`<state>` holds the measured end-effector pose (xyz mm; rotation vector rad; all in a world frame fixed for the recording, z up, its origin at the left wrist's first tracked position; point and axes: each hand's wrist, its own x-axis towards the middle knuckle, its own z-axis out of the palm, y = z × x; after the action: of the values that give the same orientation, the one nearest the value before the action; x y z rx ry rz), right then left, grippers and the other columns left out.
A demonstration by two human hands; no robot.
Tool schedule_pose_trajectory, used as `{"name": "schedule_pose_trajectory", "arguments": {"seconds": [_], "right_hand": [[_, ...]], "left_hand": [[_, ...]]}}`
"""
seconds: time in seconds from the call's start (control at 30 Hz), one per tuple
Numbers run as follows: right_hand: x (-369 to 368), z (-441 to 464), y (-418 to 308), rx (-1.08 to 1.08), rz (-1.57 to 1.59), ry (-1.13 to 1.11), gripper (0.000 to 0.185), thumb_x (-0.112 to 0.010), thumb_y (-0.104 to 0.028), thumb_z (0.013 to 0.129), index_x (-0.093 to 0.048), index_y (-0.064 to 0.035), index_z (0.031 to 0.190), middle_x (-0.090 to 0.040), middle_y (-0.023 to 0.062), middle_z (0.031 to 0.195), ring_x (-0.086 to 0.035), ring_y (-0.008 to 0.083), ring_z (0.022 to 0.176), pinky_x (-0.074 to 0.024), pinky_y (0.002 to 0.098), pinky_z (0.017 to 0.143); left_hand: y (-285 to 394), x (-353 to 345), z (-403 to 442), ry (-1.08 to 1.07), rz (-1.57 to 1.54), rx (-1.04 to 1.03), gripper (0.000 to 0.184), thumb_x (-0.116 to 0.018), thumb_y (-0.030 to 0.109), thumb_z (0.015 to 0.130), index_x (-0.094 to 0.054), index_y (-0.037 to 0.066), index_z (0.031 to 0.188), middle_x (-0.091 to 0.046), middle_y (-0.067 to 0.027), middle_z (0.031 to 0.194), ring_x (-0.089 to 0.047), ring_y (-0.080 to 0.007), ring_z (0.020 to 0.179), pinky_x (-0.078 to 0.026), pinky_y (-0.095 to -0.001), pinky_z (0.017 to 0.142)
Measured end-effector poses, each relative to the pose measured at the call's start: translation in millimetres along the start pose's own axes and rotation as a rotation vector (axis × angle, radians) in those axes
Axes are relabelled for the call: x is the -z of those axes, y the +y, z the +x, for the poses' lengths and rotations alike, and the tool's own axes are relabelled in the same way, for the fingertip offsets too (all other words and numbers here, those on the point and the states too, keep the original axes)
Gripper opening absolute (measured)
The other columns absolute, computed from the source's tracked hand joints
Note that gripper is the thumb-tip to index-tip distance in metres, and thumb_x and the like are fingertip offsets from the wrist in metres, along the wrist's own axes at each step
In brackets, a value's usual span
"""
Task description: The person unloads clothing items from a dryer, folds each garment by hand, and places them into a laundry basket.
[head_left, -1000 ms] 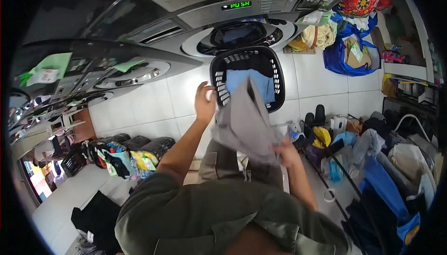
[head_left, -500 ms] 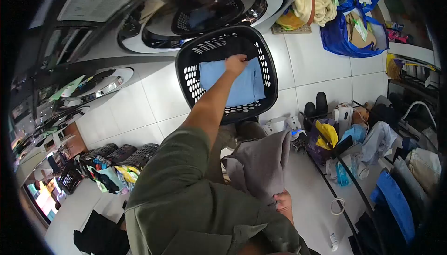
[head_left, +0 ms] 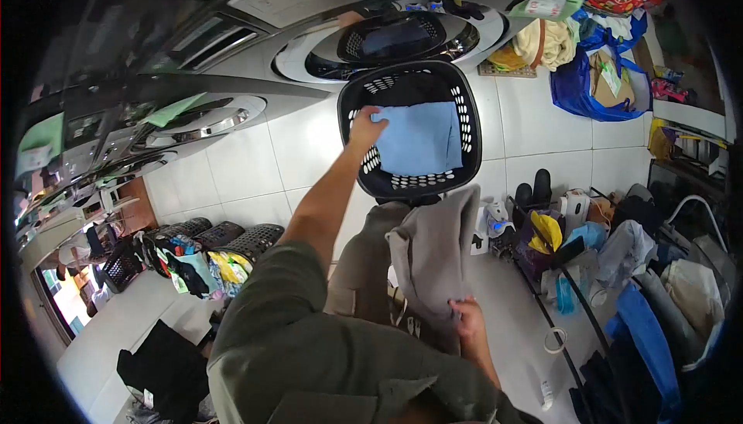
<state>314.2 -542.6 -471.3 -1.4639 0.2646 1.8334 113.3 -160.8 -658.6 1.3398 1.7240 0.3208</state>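
Observation:
A folded light-blue cloth lies flat inside a black laundry basket with perforated sides. My left hand reaches into the basket and grips the cloth's upper left corner, thumb on top and the other fingers mostly hidden. Lower down, my right hand is closed on the edge of a grey garment, which hangs in front of my legs. Whether the grey garment is trousers or a top cannot be made out. Something dark lies at the basket's far end, beyond the cloth.
A front-loading machine with a round door stands right behind the basket. Blue bags sit at the back right. Right of me, a black metal rack holds clothes and bags. More dark baskets stand at left.
My left hand has shifted from the blue cloth's far edge to its upper left corner. The right hand keeps holding the grey garment. The view has tilted up, showing more of the machine.

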Motion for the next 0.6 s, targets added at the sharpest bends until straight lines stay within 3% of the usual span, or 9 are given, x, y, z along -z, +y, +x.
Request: {"name": "schedule_pose_trajectory", "arguments": {"seconds": [0.1, 0.17, 0.27, 0.3, 0.33, 0.4, 0.53, 0.57, 0.6], "right_hand": [[40.6, 7.5, 52.6, -0.251, 0.176, 0.135, 0.043, -0.058, -0.002, 0.066, -0.051, -0.002, 0.108, -0.059, 0.006, 0.09, -0.056, 0.0218, 0.079, -0.044, 0.034, 0.075], [86.0, 13.4, 111.4, -0.255, 0.305, 0.103, 0.045, -0.058, -0.003, 0.066, -0.049, -0.0019, 0.11, -0.058, 0.0071, 0.092, -0.056, 0.0232, 0.08, -0.0447, 0.0353, 0.074], [62.9, 25.7, 90.2, -0.188, 0.493, 0.089, 0.049, -0.059, -0.004, 0.067, -0.045, -0.0016, 0.113, -0.057, 0.0094, 0.097, -0.056, 0.0258, 0.084, -0.0457, 0.038, 0.074], [38.6, 28.1, 66.8, -0.121, 0.548, 0.108, 0.05, -0.059, -0.005, 0.067, -0.044, -0.0012, 0.115, -0.057, 0.0105, 0.099, -0.056, 0.027, 0.086, -0.0462, 0.0394, 0.075], [26.9, 32.1, 55.4, -0.126, 0.558, 0.119, 0.05, -0.059, -0.005, 0.067, -0.044, -0.0012, 0.115, -0.057, 0.0105, 0.099, -0.056, 0.027, 0.086, -0.0462, 0.0394, 0.075], [7.7, 24.6, 39.0, -0.084, 0.592, 0.146, 0.05, -0.059, -0.005, 0.066, -0.045, 0.0, 0.114, -0.057, 0.0121, 0.1, -0.056, 0.0277, 0.089, -0.0462, 0.041, 0.076], [-12.3, 17.1, 13.1, -0.326, 0.396, 0.206, 0.046, -0.061, -0.006, 0.067, -0.047, -0.0032, 0.111, -0.057, 0.0091, 0.097, -0.056, 0.0244, 0.087, -0.0466, 0.0376, 0.076], [-29.5, 18.3, -5.5, -0.292, 0.414, 0.134, 0.043, -0.06, -0.006, 0.067, -0.048, -0.0037, 0.108, -0.057, 0.0079, 0.095, -0.056, 0.0234, 0.087, -0.0464, 0.0364, 0.076], [-50.6, 17.8, -27.4, -0.263, 0.432, 0.064, 0.04, -0.06, -0.005, 0.067, -0.049, -0.0042, 0.105, -0.057, 0.0067, 0.093, -0.056, 0.0224, 0.088, -0.0461, 0.0352, 0.076]], "left_hand": [[-36.4, -90.3, 51.8, -0.002, 0.338, -0.208, 0.049, -0.072, 0.035, 0.058, -0.061, 0.017, 0.102, -0.05, -0.0169, 0.117, -0.035, -0.0319, 0.119, -0.035, -0.0438, 0.093], [-38.1, -132.9, 90.0, -0.026, 0.23, -0.015, 0.053, -0.072, 0.039, 0.058, -0.06, 0.021, 0.106, -0.047, -0.0173, 0.121, -0.03, -0.0335, 0.122, -0.033, -0.0467, 0.094], [-23.2, -145.8, 126.8, -0.085, 0.202, 0.099, 0.059, -0.068, 0.047, 0.06, -0.058, 0.023, 0.112, -0.045, -0.0178, 0.124, -0.032, -0.032, 0.123, -0.031, -0.045, 0.096], [-68.1, -169.3, 164.7, -0.178, -0.242, 0.172, 0.057, -0.07, 0.038, 0.062, -0.058, 0.01, 0.11, -0.053, -0.0155, 0.115, -0.047, -0.0265, 0.111, -0.036, -0.038, 0.093], [-41.0, -152.9, 149.0, -0.158, -0.447, 0.142, 0.045, -0.069, 0.024, 0.067, -0.059, 0.0, 0.104, -0.059, -0.0125, 0.105, -0.056, -0.0223, 0.093, -0.041, -0.0319, 0.085], [-42.6, -128.6, 143.4, -0.132, -0.877, 0.077, 0.027, -0.064, 0.009, 0.071, -0.06, -0.001, 0.096, -0.061, -0.0089, 0.093, -0.056, -0.0189, 0.082, -0.043, -0.0304, 0.076], [-15.6, -1.7, 67.7, -0.003, -1.441, 0.14, 0.008, -0.05, 0.006, 0.077, -0.055, 0.004, 0.082, -0.057, -0.0087, 0.08, -0.055, -0.0207, 0.078, -0.045, -0.0337, 0.075], [-31.6, 39.4, 47.6, -0.151, -1.486, 0.082, 0.007, -0.047, 0.011, 0.077, -0.052, 0.006, 0.079, -0.056, -0.0114, 0.081, -0.055, -0.0256, 0.079, -0.046, -0.0375, 0.077], [6.5, 76.4, 5.2, -0.06, -1.448, 0.171, 0.007, -0.047, 0.012, 0.077, -0.051, 0.006, 0.078, -0.055, -0.0119, 0.078, -0.054, -0.0272, 0.078, -0.046, -0.0387, 0.077]]}}
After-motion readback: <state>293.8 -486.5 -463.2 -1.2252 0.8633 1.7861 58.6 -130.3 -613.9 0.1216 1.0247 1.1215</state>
